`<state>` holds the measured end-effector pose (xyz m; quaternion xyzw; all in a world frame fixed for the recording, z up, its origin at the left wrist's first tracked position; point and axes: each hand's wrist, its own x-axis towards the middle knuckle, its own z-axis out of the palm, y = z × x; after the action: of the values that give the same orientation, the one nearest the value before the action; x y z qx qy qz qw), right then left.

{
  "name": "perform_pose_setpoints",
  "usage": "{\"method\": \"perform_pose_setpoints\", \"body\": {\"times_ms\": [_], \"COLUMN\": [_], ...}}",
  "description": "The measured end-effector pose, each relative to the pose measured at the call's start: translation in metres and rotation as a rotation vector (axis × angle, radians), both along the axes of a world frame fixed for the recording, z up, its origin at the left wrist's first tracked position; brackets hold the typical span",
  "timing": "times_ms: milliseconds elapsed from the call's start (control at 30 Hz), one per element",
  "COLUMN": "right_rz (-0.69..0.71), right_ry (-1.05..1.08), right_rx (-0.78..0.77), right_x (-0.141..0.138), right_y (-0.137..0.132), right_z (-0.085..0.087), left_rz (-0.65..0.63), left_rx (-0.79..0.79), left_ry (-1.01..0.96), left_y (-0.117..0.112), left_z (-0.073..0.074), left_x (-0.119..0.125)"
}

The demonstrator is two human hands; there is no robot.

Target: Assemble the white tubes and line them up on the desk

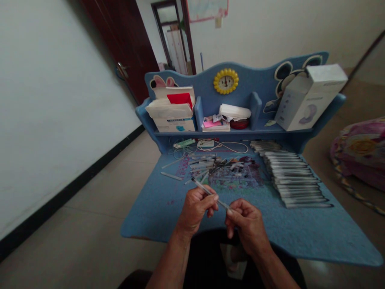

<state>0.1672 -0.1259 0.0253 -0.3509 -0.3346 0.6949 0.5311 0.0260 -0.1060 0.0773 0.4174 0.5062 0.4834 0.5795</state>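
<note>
A slim pen with a clear barrel (223,204) slants between my two hands above the front of the blue desk. My left hand (197,206) pinches it around the middle, its dark end pointing up and to the left. At the lower end, the fingers of my right hand (245,222) are closed on the pen near its tip. Just beyond my hands lie scattered pen parts (204,162), clear tubes and dark pieces. A long stack of similar pens (293,176) lies in rows on the right.
The blue desk (331,241) has a shelf holding an open carton (176,124), papers (215,127) and a white box (303,104). A yellow flower clock (225,81) sits on the backboard. A looped cord (234,149) lies below the shelf. A flowered bundle (361,152) is at the right.
</note>
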Motion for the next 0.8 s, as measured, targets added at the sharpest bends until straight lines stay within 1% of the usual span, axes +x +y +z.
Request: {"method": "perform_pose_setpoints", "body": {"times_ms": [167, 400, 500, 567, 633, 700, 733, 800], "right_rz": [0.003, 0.058, 0.097, 0.105, 0.075, 0.019, -0.019, -0.097], "right_ry": [-0.019, -0.025, -0.084, -0.171, -0.317, -0.484, -0.56, -0.68], "right_rx": [-0.007, 0.019, 0.009, 0.027, 0.124, 0.266, 0.336, 0.461], "right_x": [0.0, -0.006, -0.004, 0.001, 0.01, 0.023, 0.03, 0.045], "right_y": [0.001, 0.003, 0.002, 0.002, 0.002, 0.003, 0.003, 0.006], "right_z": [-0.001, 0.004, -0.001, -0.006, -0.008, -0.007, -0.005, 0.001], "left_rz": [-0.023, 0.006, -0.002, -0.017, -0.04, -0.082, -0.12, -0.236], "left_rx": [0.011, 0.045, 0.034, 0.022, 0.009, -0.009, -0.014, -0.006], "left_ry": [0.01, 0.07, 0.096, 0.135, 0.184, 0.252, 0.296, 0.394], "left_y": [0.002, 0.009, 0.009, 0.009, 0.01, 0.011, 0.011, 0.012], "left_z": [-0.003, 0.001, -0.003, -0.007, -0.011, -0.013, -0.013, -0.011], "left_x": [0.002, 0.003, 0.005, 0.008, 0.011, 0.015, 0.017, 0.021]}}
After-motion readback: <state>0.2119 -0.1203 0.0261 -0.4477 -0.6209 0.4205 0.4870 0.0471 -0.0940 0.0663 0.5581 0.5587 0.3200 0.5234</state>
